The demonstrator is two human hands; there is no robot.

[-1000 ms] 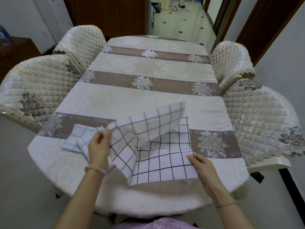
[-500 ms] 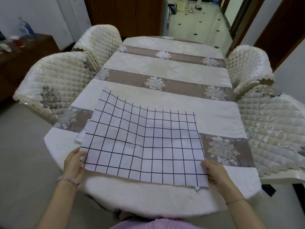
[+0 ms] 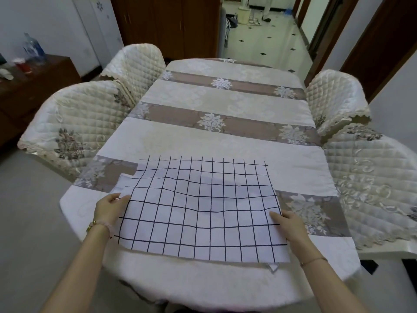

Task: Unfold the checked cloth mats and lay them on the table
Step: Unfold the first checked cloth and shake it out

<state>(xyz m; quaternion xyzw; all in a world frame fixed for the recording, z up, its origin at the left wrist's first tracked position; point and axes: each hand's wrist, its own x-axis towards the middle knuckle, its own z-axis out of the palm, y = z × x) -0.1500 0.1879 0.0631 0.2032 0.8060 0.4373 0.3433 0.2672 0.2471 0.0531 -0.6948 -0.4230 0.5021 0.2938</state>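
A white cloth mat with a dark grid (image 3: 198, 208) lies spread out, slightly rippled, on the near end of the table (image 3: 214, 141). My left hand (image 3: 109, 210) pinches its left edge, thumb on top. At the right edge, my right hand (image 3: 287, 225) holds the mat the same way. A sliver of the folded mats (image 3: 120, 182) peeks out from under the spread mat's left side; the rest of them is hidden. A small tag (image 3: 273, 266) pokes out below the front right corner.
The table carries a cream and brown flowered tablecloth. Quilted covered chairs stand on the left (image 3: 74, 123) (image 3: 135, 64) and on the right (image 3: 336, 96) (image 3: 379, 177). A dark sideboard (image 3: 33, 86) with a bottle (image 3: 33, 48) is at far left.
The half-folded mat was opened out fully and lowered onto the table over the folded mats. Both hands moved apart to its side edges and have kept hold.
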